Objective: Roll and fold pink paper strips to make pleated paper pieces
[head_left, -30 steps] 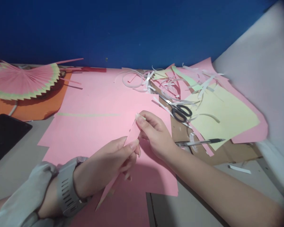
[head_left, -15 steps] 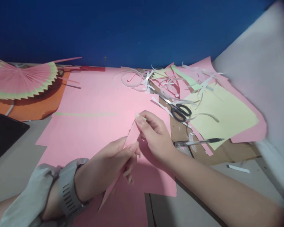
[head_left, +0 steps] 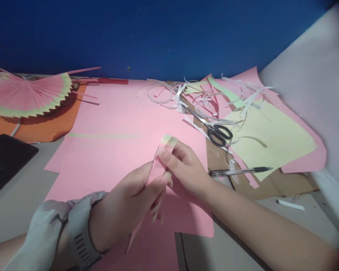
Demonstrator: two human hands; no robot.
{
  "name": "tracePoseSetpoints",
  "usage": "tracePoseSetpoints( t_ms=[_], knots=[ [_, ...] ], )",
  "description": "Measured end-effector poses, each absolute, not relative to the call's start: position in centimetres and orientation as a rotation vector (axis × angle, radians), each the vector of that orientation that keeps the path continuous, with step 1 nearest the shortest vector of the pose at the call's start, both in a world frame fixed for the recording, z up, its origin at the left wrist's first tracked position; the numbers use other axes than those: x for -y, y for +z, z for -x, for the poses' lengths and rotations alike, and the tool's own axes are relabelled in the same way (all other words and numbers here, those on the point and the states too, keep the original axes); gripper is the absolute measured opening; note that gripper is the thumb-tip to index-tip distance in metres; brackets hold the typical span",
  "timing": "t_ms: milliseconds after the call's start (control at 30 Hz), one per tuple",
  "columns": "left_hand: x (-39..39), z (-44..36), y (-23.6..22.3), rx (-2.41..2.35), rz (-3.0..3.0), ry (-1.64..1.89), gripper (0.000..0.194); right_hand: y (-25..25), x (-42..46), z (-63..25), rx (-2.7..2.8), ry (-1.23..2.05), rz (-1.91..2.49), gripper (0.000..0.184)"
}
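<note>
Between my two hands is a narrow folded strip of pink paper (head_left: 156,170) with a pale green end at its top. My left hand (head_left: 135,192) pinches the strip at its middle, thumb on the face towards me. Higher up, my right hand (head_left: 183,165) grips it just below the green end, thumb in front and fingers behind. The strip's lower end slants down past my left hand. Under both hands lie large pink paper sheets (head_left: 107,154) with a thin green line across them.
A pleated pink and green paper fan (head_left: 28,94) lies on orange paper (head_left: 59,130) at the left, near a black phone-like object (head_left: 11,158). To the right are black-handled scissors (head_left: 220,134), a pen (head_left: 241,171), paper scraps (head_left: 206,103) and yellow paper (head_left: 277,139). A blue wall (head_left: 164,37) stands behind.
My right thumb and fingers have slid down the strip from its tip, so the green end now shows above them. My left hand keeps its hold. The view has shifted slightly.
</note>
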State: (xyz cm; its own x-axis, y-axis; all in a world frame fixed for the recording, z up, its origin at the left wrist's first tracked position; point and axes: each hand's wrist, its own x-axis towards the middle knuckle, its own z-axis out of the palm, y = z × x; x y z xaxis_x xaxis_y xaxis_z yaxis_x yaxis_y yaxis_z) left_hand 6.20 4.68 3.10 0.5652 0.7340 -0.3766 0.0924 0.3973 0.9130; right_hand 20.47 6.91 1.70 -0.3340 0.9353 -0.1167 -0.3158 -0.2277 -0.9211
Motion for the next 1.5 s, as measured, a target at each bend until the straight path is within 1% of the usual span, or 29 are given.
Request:
tracePoseSetpoints(
  t_ms=[133, 233, 400, 467, 667, 833, 967, 1100, 1267, 1333, 1400, 1500],
  knots=[
    [-4.58, -6.29, 3.27, -0.937, -1.125, 0.479, 0.037, 1.5, -6.87, -20.19, 1.041, 1.698, 0.916, 0.025],
    [-4.78, -6.56, 3.52, -0.947, -1.011, 0.487, 0.035, 1.32, -6.94, -20.14, 1.031, 1.682, 0.888, 0.023],
    [-5.23, -6.92, 3.7, -0.923, -0.821, 0.477, 0.021, 1.25, -6.97, -20.15, 1.042, 1.67, 0.905, 0.024],
    [-5.32, -6.98, 3.64, -0.897, -0.779, 0.463, 0.019, 1.31, -6.92, -20.11, 1.043, 1.647, 0.93, 0.025],
    [-5.26, -6.71, 3.2, -0.859, -0.78, 0.441, 0.024, 1.54, -6.79, -20.01, 1.076, 1.6, 0.911, 0.022],
    [-5.1, -6.68, 3.11, -0.859, -0.798, 0.447, 0.025, 1.56, -7.1, -20.32, 1.091, 1.652, 0.912, 0.026],
    [-5.11, -6.84, 3.38, -0.869, -0.773, 0.403, 0.023, 1.69, -7.42, -20.7, 1.124, 1.508, 1.024, 0.034],
    [-5.37, -6.81, 3.57, -0.878, -0.78, 0.359, 0.023, 1.86, -7.4, -20.79, 1.161, 1.374, 1.121, 0.035],
    [-5.36, -6.56, 3.18, -0.861, -0.881, 0.305, 0.038, 1.83, -7.27, -20.65, 1.14, 1.353, 1.144, 0.034],
    [-5.2, -6.54, 3.05, -0.886, -0.911, 0.301, 0.041, 1.76, -7.3, -20.67, 1.126, 1.355, 1.147, 0.034],
    [-5.02, -6.57, 3.04, -0.902, -0.918, 0.328, 0.039, 1.71, -7.34, -20.71, 1.117, 1.364, 1.148, 0.035],
    [-4.9, -6.64, 3.19, -0.908, -0.886, 0.393, 0.03, 1.69, -7.36, -20.75, 1.113, 1.374, 1.133, 0.034]
  ],
)
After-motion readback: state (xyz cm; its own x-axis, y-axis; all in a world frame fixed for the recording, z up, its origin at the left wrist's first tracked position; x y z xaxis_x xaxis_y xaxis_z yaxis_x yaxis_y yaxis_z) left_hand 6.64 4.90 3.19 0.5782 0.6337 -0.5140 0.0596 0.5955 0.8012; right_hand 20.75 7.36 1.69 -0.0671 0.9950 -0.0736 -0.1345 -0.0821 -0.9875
